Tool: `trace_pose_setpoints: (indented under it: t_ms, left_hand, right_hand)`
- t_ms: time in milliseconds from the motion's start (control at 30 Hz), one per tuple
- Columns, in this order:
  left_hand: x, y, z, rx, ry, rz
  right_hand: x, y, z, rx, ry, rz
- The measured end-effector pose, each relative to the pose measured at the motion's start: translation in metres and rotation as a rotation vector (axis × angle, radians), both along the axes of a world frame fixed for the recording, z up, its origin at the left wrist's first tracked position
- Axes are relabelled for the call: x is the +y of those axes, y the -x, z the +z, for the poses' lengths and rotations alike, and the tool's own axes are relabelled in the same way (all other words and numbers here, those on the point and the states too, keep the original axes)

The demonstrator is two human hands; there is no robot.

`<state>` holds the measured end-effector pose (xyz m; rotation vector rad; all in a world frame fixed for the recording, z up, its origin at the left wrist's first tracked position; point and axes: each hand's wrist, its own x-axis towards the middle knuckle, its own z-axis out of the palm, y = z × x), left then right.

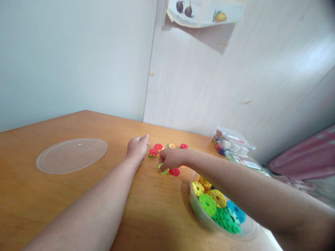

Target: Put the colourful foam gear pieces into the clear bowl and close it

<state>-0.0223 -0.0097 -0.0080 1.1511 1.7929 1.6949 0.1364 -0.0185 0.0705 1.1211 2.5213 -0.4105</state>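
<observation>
My right hand (171,158) reaches over a cluster of small plastic notched discs, its fingers closed at the edge of a lime-green notched disc (164,169). A red disc (175,172) lies just beside that one. My left hand (137,146) rests on the table with curled fingers; whatever they may hold is hidden. Close to its right are two stacks topped by red discs, a nearer stack (153,152) and a farther stack (158,146). Behind my right hand sit an orange-topped stack (171,145) and another red-topped stack (184,146). My right forearm hides part of the cluster.
A round clear tub (195,205) of yellow, green and blue discs stands at the front right, partly under my right forearm. Its clear lid (72,156) lies on the wooden table (157,212) at left. Clear plastic boxes (234,144) are stacked near the wall.
</observation>
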Motion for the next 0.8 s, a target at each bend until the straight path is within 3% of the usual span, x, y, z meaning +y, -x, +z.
trace_pose_setpoints:
  t_ms: [167, 367, 467, 600, 800]
  left_hand:
    - [0.0, 0.0, 0.003, -0.033, 0.003, -0.016]
    - [-0.004, -0.004, 0.01, -0.049, 0.027, 0.039]
    - [-0.005, -0.004, 0.012, -0.05, 0.026, 0.044]
    - [-0.005, -0.004, 0.014, -0.067, 0.04, 0.051]
    - [-0.005, -0.005, 0.014, -0.046, 0.062, 0.057]
  right_hand:
    - [-0.012, -0.023, 0.016, 0.277, 0.103, -0.074]
    - [-0.049, -0.098, 0.054, 0.658, 0.267, -0.248]
    - [-0.071, -0.141, 0.063, 0.674, 0.27, -0.335]
    - [-0.094, -0.183, 0.058, 0.614, 0.33, -0.384]
    - [-0.111, -0.201, 0.046, 0.527, 0.367, -0.316]
